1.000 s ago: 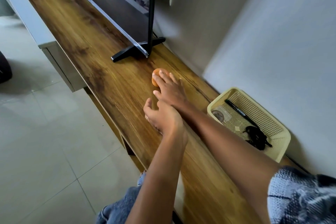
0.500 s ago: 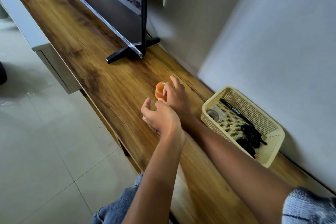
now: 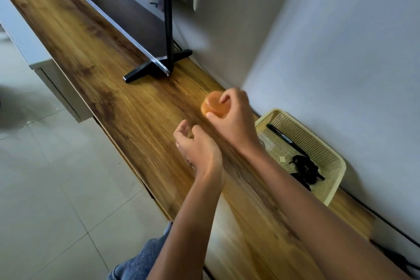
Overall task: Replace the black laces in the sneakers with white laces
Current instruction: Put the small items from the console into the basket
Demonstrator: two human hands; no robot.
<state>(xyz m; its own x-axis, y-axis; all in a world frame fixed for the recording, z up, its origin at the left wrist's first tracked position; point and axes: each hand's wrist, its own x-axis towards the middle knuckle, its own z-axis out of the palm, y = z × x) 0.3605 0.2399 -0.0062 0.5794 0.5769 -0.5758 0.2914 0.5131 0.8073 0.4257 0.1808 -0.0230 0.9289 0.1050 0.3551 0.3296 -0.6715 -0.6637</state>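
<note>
Now the right hand (image 3: 234, 118) grips an orange container (image 3: 211, 104) above the wooden surface (image 3: 136, 120), left hand (image 3: 197, 148) loosely curled, empty, near its front edge.

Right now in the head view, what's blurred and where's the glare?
Head view: motion blur smears the right hand, the orange object it grips, and the wall; the left hand is softer too. Pale glare washes the wooden top near the bottom edge. Wide-angle distortion tilts the TV.

A single head-worn camera looks forward and steeply down along a long wooden cabinet top (image 3: 109, 88) toward the wall (image 3: 341, 52), tilted sideways. It sits close above the outstretched forearms; the motion-blurred edges perhaps reflect head movement.
</note>
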